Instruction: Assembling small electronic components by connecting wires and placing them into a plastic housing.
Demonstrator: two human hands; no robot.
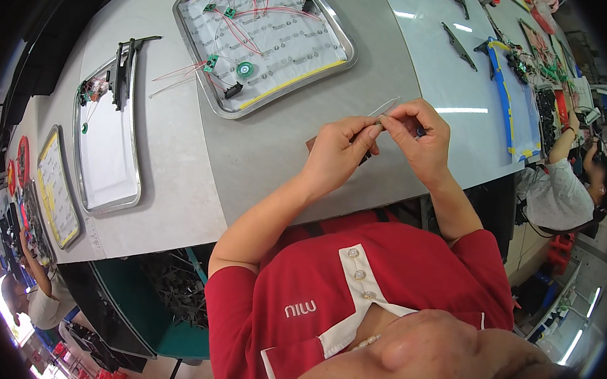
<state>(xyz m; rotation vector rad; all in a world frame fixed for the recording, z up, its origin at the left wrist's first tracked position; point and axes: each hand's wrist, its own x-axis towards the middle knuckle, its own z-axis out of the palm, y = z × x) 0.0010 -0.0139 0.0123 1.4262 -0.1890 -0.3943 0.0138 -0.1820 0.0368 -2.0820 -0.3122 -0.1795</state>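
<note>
Above the grey table, my left hand [342,150] and my right hand [421,139] meet fingertip to fingertip. Both are closed in a pinch around something small, mostly covered by the fingers. A thin pale wire [386,106] sticks up from between the fingertips. Under the left fingers a dark piece [366,157] shows in part, and a brownish edge [310,145] peeks out beside that hand. A small dark blue bit [420,132] shows at the right palm. What kind of part these belong to cannot be made out.
Beyond my hands lies a metal tray [350,53] with green circuit boards, red wires and black parts. Another tray [138,172] at left holds black brackets. A blue-edged tray [501,97] is at right. Below the table stands a green bin [124,286]. Co-workers sit at both sides.
</note>
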